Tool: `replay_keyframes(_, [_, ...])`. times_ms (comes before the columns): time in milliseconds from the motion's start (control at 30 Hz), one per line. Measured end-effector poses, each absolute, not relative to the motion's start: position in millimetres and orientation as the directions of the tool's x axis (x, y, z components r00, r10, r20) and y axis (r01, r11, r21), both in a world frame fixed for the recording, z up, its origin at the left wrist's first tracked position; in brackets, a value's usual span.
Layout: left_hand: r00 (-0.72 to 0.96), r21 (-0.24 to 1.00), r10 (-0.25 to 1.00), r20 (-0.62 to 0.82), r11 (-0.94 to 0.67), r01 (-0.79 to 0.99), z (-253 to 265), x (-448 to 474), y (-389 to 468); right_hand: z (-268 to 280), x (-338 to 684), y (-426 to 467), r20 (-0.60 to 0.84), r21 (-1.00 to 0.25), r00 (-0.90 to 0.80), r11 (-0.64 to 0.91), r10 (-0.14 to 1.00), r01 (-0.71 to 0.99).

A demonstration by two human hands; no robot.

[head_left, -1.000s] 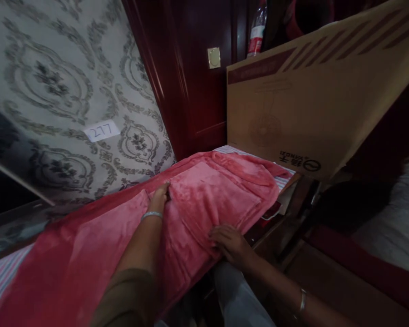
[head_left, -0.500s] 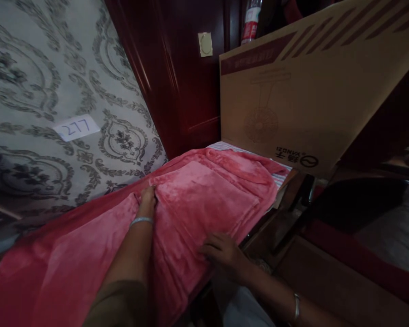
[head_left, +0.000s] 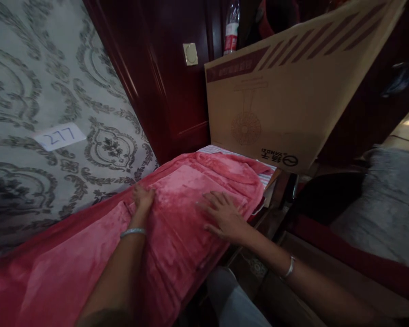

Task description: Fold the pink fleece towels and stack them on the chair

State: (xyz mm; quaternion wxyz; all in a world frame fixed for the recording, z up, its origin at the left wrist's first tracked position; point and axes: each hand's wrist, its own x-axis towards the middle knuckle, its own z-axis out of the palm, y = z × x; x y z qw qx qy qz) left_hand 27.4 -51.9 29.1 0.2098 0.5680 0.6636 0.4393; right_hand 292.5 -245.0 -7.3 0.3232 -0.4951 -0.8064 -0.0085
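Observation:
A pink plush cloth (head_left: 190,213), soft and folded in layers, lies stretched along a narrow surface beside the wall. I cannot tell whether it is a blanket or a garment. My left hand (head_left: 143,198) rests on it near the wall side, at a fold, its slightly blurred fingers apart. Nearer the front edge, my right hand (head_left: 225,218) lies over the cloth with fingers spread, palm down, holding nothing. At the far end the cloth has a rounded, bunched part (head_left: 228,167).
A large cardboard box (head_left: 279,100) stands behind the cloth's far end. A plastic bottle (head_left: 231,29) shows above it. Patterned wallpaper (head_left: 112,147) with a numbered paper (head_left: 61,136) is at left, beside a dark red wood panel (head_left: 177,100). Grey fabric (head_left: 388,209) lies at right.
My right hand has moved from the cloth's front edge up onto its top and spread its fingers. The left hand has loosened from its fold. The view has shifted slightly right.

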Motion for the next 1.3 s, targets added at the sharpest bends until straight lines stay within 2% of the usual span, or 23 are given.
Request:
replay_keyframes(100, [-0.045,0.595,0.956,0.291,-0.144,0.791,22.7,49.6,-68.5,-28.9,289.6,-249.9,0.37,-0.297,-0.353,0.47,0.859,0.831])
replay_keyframes(167, [0.115,0.369,0.971,0.208,-0.186,0.911,10.9,59.0,-78.6,-42.9,285.8,-255.3,0.348,-0.326,-0.343,0.456,0.872,0.829])
replay_keyframes(233, [0.175,0.176,0.977,0.118,-0.194,0.965,0.7,62.0,-83.6,-50.8,283.3,-259.0,0.372,-0.346,-0.32,0.45,0.872,0.824])
replay_keyframes(300, [0.177,0.108,0.982,0.074,-0.184,0.977,-1.1,60.6,-82.6,-52.6,282.6,-260.2,0.394,-0.351,-0.308,0.451,0.866,0.821])
replay_keyframes(433, [0.2,0.096,0.972,-0.123,-0.189,0.977,21.5,58.7,-79.5,-47.2,284.7,-258.3,0.375,-0.349,-0.304,0.437,0.876,0.829])
replay_keyframes(500, [0.218,0.095,0.961,-0.168,-0.205,0.974,33.2,61.5,-90.7,-43.8,286.4,-257.8,0.343,-0.352,-0.32,0.437,0.883,0.828])
replay_keyframes(633, [0.379,0.074,0.924,-0.059,-0.374,0.924,24.7,68.1,-145.7,-41.8,288.0,-259.7,0.323,-0.346,-0.333,0.439,0.886,0.83])
replay_keyframes(767, [0.518,0.046,0.855,0.012,-0.518,0.854,-9.6,65.6,-197.1,-50.3,286.3,-260.3,0.392,-0.291,-0.321,0.448,0.862,0.846])
replay_keyframes(933, [0.52,0.02,0.853,0.039,-0.521,0.853,-17.6,65.1,-211.9,-67.3,286.9,-255.9,0.499,-0.2,-0.325,0.471,0.804,0.859])
replay_keyframes(1167, [0.46,0.079,0.886,-0.056,-0.455,0.887,3.4,80.7,-248.9,-81.1,291.4,-253.2,0.525,-0.141,-0.346,0.48,0.778,0.866])
replay_keyframes(1300, [0.491,0.089,0.87,0.037,-0.493,0.866,-17.2,90.2,-293.9,-84.7,292.5,-253.9,0.536,-0.143,-0.347,0.488,0.77,0.861])
